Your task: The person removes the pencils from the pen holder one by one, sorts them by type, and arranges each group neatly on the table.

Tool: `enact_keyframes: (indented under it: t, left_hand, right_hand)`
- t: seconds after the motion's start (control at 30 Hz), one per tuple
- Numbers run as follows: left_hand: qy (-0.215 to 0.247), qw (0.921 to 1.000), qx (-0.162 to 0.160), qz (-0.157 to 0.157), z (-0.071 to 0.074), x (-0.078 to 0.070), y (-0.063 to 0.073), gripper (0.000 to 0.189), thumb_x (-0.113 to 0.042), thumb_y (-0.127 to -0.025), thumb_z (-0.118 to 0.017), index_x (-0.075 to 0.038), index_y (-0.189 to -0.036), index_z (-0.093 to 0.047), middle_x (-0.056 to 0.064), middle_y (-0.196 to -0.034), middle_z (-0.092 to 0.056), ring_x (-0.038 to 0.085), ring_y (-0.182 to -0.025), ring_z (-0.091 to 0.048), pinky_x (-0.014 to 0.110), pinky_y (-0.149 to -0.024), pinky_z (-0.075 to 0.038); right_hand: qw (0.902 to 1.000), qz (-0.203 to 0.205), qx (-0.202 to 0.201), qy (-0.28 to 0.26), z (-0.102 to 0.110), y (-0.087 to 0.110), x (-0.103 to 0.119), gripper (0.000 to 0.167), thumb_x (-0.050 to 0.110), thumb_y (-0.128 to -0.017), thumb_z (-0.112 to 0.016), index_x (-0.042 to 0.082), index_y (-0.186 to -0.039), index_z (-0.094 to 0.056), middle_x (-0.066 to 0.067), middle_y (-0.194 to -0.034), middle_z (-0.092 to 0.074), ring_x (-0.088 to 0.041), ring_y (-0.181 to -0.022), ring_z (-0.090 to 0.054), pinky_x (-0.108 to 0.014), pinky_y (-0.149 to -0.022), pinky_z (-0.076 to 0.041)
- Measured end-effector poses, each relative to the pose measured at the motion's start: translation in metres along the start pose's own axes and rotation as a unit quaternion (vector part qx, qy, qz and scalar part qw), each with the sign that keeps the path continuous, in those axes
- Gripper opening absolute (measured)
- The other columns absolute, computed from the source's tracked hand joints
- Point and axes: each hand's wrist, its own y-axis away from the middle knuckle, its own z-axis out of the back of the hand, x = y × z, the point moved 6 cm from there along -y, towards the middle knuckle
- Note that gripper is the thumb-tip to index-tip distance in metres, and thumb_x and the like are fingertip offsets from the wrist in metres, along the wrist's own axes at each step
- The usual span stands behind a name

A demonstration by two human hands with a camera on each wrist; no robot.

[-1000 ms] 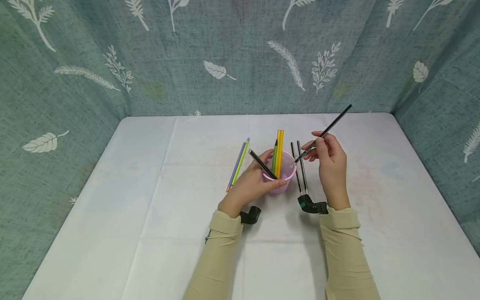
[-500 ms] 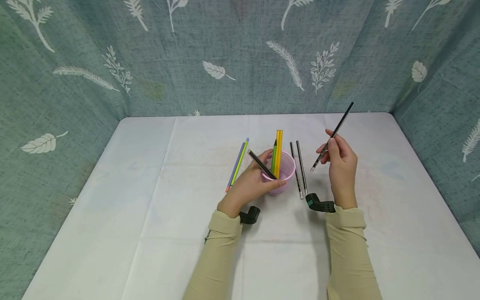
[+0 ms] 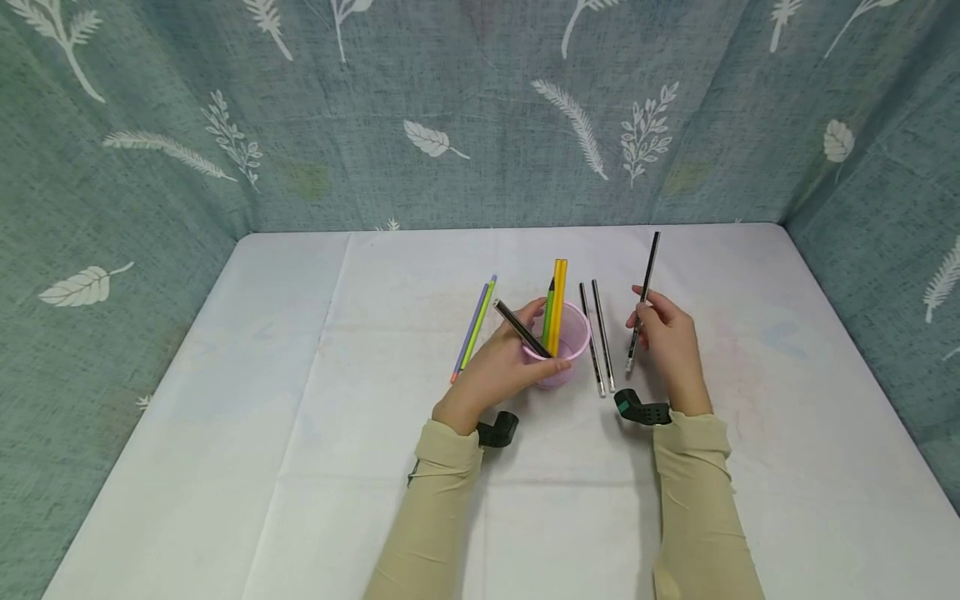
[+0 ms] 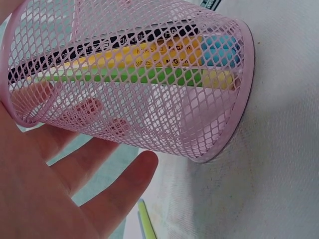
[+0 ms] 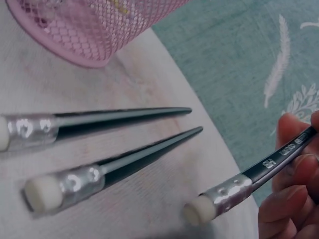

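My left hand (image 3: 495, 367) grips a pink mesh pencil cup (image 3: 576, 329), fingers around its far left side and thumb across the near side. Inside stand yellow pencils (image 4: 149, 56), a green pencil (image 3: 547, 317) and a leaning black pencil (image 3: 523, 329). Whether the cup's base touches the table cannot be told. To the right of the cup, my right hand (image 3: 671, 342) pinches another black pencil (image 3: 649, 271), its white eraser (image 5: 198, 210) pointing down close to the table. Between cup and right hand lie two black pencils (image 5: 122, 119) side by side, erasers toward me.
Left of the cup, a lime pencil (image 3: 480, 321) and a bluish-purple pencil (image 3: 469, 333) lie together on the white table (image 3: 360, 400). A grey-green leaf-patterned curtain (image 3: 480, 125) stands behind and at both sides. Black wrist cameras (image 3: 641, 408) sit at both wrists.
From beside the cup's rim, my right hand has moved away to the right, then lowered. Its pencil has swung more upright and dropped toward the table. My left hand stays on the cup.
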Motion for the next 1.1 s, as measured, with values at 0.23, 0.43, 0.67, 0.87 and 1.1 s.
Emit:
enact_keyframes:
  t: [0.23, 0.43, 0.67, 0.87, 1.1]
  left_hand:
    - [0.0, 1.0, 0.003, 0.003, 0.0, -0.001, 0.0, 0.086, -0.064, -0.069, -0.06, -0.036, -0.139, -0.019, -0.002, -0.137, -0.036, 0.013, -0.122, -0.036, 0.036, -0.095, -0.036]
    - [0.0, 1.0, 0.007, 0.003, 0.0, 0.0, 0.0, 0.087, -0.066, -0.068, -0.059, -0.037, -0.139, -0.018, -0.002, -0.137, -0.036, 0.014, -0.122, -0.037, 0.037, -0.095, -0.036]
    - [0.002, 1.0, 0.006, 0.005, 0.0, 0.001, 0.001, 0.086, -0.066, -0.069, -0.059, -0.038, -0.139, -0.017, -0.003, -0.136, -0.037, 0.013, -0.121, -0.036, 0.037, -0.094, -0.037]
    - [-0.004, 1.0, 0.006, 0.004, 0.0, 0.0, 0.001, 0.086, -0.065, -0.069, -0.059, -0.038, -0.14, -0.017, -0.003, -0.136, -0.037, 0.013, -0.122, -0.035, 0.037, -0.095, -0.036]
    - [-0.005, 1.0, 0.007, 0.001, 0.0, 0.0, 0.001, 0.086, -0.065, -0.07, -0.058, -0.037, -0.14, -0.016, -0.003, -0.136, -0.037, 0.014, -0.123, -0.034, 0.038, -0.096, -0.035]
  right_hand:
    - [0.9953, -0.04, 0.041, 0.079, -0.008, 0.006, 0.007, 0.037, 0.016, -0.09, -0.044, 0.014, -0.126, -0.051, -0.005, -0.076, -0.058, -0.008, -0.051, -0.042, -0.023, -0.048, -0.038]
    - [0.9872, -0.038, 0.067, 0.14, -0.012, 0.005, 0.001, 0.043, 0.014, -0.087, -0.044, 0.013, -0.13, -0.046, -0.01, -0.084, -0.059, -0.012, -0.056, -0.046, -0.024, -0.052, -0.04]
    - [0.9709, -0.02, 0.092, 0.22, -0.015, 0.005, -0.004, 0.05, 0.016, -0.086, -0.049, 0.004, -0.134, -0.039, -0.015, -0.101, -0.057, -0.024, -0.081, -0.053, -0.032, -0.068, -0.042]
    - [0.9553, 0.014, 0.09, 0.281, -0.02, 0.005, -0.001, 0.053, 0.011, -0.082, -0.051, 0.004, -0.133, -0.039, -0.014, -0.1, -0.055, -0.026, -0.081, -0.049, -0.039, -0.073, -0.039]
    - [0.9447, 0.037, 0.074, 0.317, -0.021, 0.006, 0.001, 0.05, 0.008, -0.079, -0.055, 0.003, -0.128, -0.045, -0.016, -0.099, -0.054, -0.029, -0.086, -0.048, -0.044, -0.075, -0.039]
